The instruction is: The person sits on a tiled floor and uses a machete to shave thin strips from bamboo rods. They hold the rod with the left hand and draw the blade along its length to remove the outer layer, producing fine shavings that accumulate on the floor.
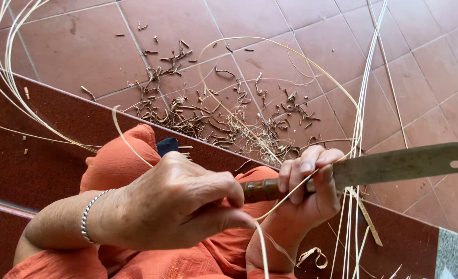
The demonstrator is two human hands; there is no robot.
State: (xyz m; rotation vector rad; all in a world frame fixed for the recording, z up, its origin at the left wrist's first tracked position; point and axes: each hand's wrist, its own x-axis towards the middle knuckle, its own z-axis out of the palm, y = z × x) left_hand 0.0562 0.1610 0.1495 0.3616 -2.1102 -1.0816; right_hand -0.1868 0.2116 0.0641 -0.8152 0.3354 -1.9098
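My right hand (pixel 306 191) grips the brown wooden handle of a long flat-bladed knife (pixel 399 164); the blade points right. A thin pale cane strip (pixel 286 200) runs across the blade under my right thumb and loops up over the floor. My left hand (pixel 180 204) pinches that same strip close to the handle, fingers closed on it. A silver bracelet (pixel 88 217) sits on my left wrist. Both hands hover over my lap in orange cloth (pixel 118 163).
Dark bark shavings (pixel 213 116) lie scattered on the red tiled floor (pixel 84 46). More pale cane strips (pixel 366 88) rise at the right and curve at the left (pixel 9 77). A dark red step edge (pixel 27 155) runs under my knees.
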